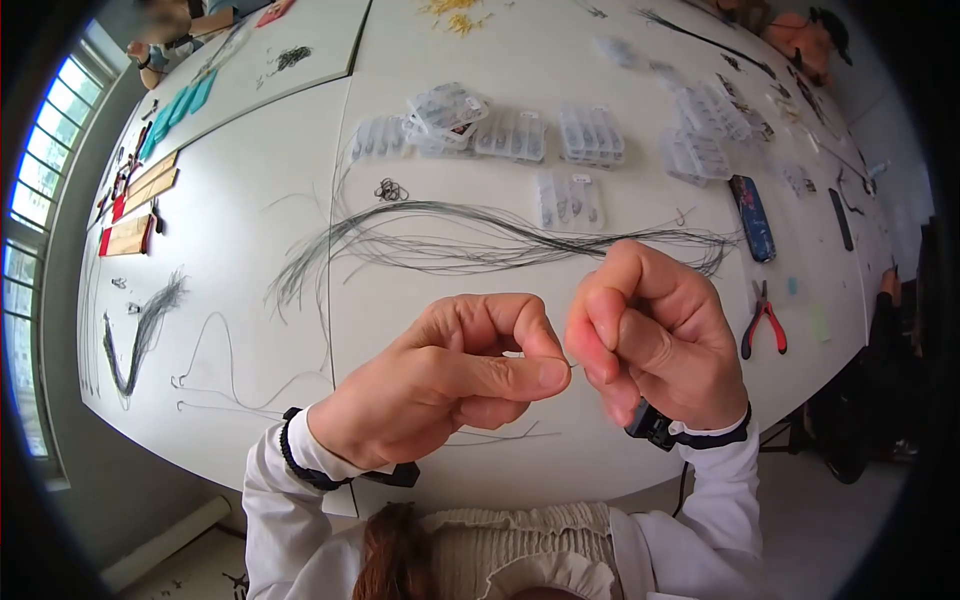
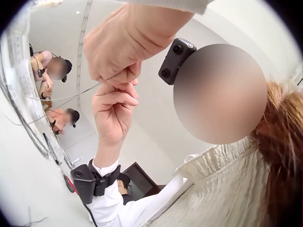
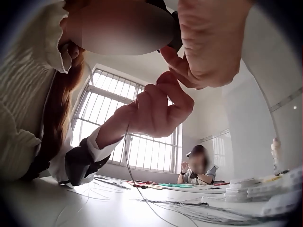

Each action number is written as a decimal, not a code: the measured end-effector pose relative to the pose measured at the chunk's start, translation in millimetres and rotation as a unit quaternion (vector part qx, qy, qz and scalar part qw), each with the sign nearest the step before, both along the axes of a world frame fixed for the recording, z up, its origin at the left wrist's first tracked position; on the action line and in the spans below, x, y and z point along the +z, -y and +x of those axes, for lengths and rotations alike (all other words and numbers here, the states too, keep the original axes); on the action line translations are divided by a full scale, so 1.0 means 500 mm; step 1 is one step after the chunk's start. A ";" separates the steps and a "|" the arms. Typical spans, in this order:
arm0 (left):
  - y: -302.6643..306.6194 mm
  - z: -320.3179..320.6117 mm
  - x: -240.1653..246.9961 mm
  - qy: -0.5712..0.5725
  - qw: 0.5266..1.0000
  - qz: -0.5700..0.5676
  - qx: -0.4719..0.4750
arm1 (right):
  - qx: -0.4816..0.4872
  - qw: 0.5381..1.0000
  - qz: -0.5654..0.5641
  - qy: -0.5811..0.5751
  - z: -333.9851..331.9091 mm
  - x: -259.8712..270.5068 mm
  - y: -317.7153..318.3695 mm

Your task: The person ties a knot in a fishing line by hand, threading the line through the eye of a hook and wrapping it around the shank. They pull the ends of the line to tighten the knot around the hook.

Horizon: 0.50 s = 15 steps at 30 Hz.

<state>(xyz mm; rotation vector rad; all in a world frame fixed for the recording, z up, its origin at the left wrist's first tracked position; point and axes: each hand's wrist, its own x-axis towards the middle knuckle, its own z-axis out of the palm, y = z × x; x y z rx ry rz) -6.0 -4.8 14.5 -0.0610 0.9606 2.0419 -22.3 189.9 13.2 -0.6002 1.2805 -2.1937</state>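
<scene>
In the head view, my left hand [image 1: 455,370] pinches a thin grey line [image 2: 66,98] between thumb and forefinger. My right hand [image 1: 668,345] is close against it, fingers curled and thumb pressed to the forefinger. A tiny bit of the line shows between the fingertips of both hands, and the curled fingers hide the rest of what they pinch. From the left hand the line hangs in a long curve toward the table, as the right wrist view shows. Both hands are raised above the table's near edge.
A long bundle of dark strands [image 1: 450,215] lies across the white table [image 1: 420,110]. Beyond it are clear plastic boxes [image 1: 510,135] and a small heap of black hooks [image 1: 391,190]. Red-handled pliers [image 1: 764,325] and a dark blue case [image 1: 752,218] lie at right. Other people sit farther off.
</scene>
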 end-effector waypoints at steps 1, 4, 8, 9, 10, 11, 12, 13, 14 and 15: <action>0.000 0.000 -0.003 -0.004 1.000 0.006 0.004 | -0.002 1.000 0.004 -0.010 -0.004 0.003 -0.008; 0.002 0.002 -0.005 -0.017 0.999 -0.008 0.042 | -0.094 0.995 -0.023 -0.034 -0.028 0.018 -0.040; 0.002 -0.004 -0.011 -0.028 0.999 -0.016 0.031 | -0.164 0.983 -0.073 -0.025 -0.092 0.026 -0.140; 0.001 -0.005 -0.014 -0.027 0.999 -0.015 0.034 | -0.162 0.984 -0.072 -0.024 -0.109 0.027 -0.170; 0.000 -0.006 -0.018 -0.031 0.999 -0.020 0.034 | -0.172 0.977 -0.122 0.007 -0.125 0.028 -0.202; -0.001 -0.007 -0.020 -0.035 0.998 -0.025 0.034 | -0.182 0.967 -0.172 0.038 -0.140 0.028 -0.236; -0.002 -0.008 -0.022 -0.034 0.998 -0.023 0.037 | -0.179 0.968 -0.170 0.039 -0.153 0.029 -0.272; -0.002 -0.009 -0.024 -0.035 0.999 -0.021 0.029 | -0.188 0.956 -0.217 0.054 -0.165 0.030 -0.312; -0.003 -0.008 -0.026 -0.034 0.999 -0.018 0.021 | -0.196 0.942 -0.264 0.069 -0.175 0.029 -0.356; -0.004 -0.008 -0.027 -0.032 0.999 -0.016 0.024 | -0.193 0.943 -0.261 0.072 -0.186 0.025 -0.409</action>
